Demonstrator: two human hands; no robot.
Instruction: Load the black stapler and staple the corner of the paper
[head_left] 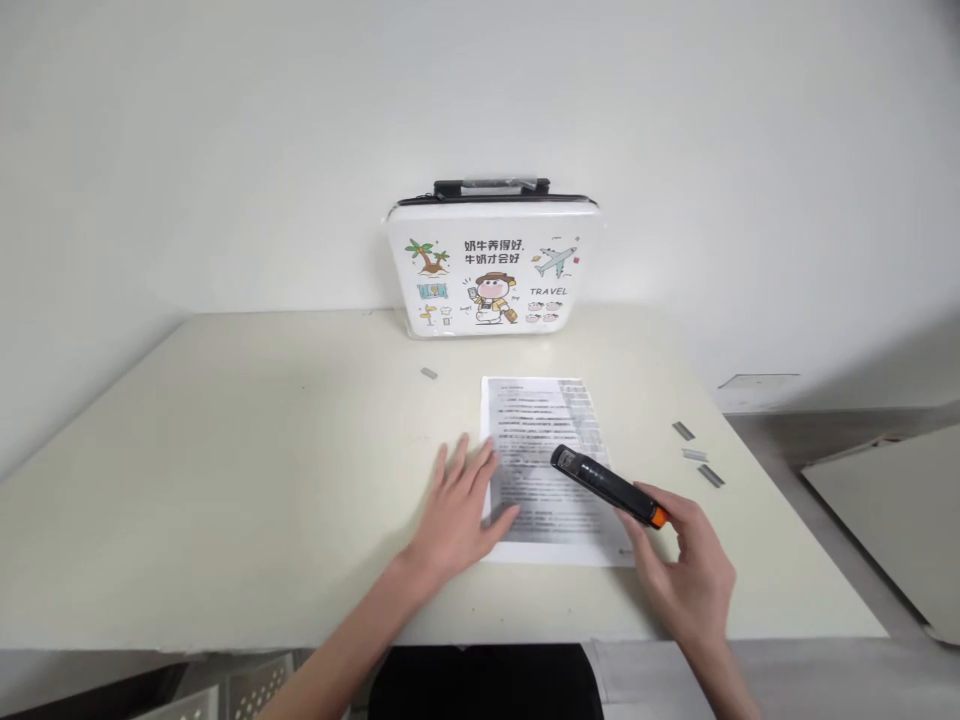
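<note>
Printed sheets of paper (555, 552) lie on the pale table (225, 480), dense with dark lines of text. My left hand (459, 505) rests flat with its fingers spread, at the left edge of the paper, the thumb reaching over it. In my right hand (686, 570) is a black stapler (604, 483) with an orange end. Thumb and fingers grip it by the orange end, and its other end points up and left above the sheet. Whether the stapler touches the paper I cannot tell.
A white case (495, 260) with cartoon prints and a black handle stands against the wall. Staple strips (696, 456) lie near the table's right edge, and another small grey strip (429, 373) lies in front of the case. A white panel (892, 510) stands at the right.
</note>
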